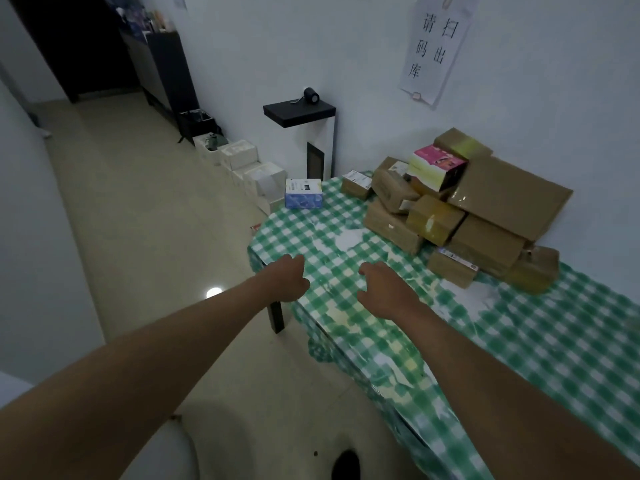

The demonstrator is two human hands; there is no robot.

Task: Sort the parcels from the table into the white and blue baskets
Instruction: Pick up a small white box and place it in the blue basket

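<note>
A pile of several brown cardboard parcels lies at the far side of the table, which wears a green-and-white checked cloth. A pink-and-yellow box sits on top of the pile. Apart from the rest, a blue-and-white box stands at the table's far left corner. My left hand hovers over the table's left edge with fingers loosely curled, holding nothing. Over the cloth, short of the pile, my right hand also hangs loosely curled and empty. No basket is in view.
White boxes line the floor along the wall to the left of the table. A black-topped stand with a small dark device stands behind the table corner. A paper sign hangs on the wall. Tiled floor spreads to the left.
</note>
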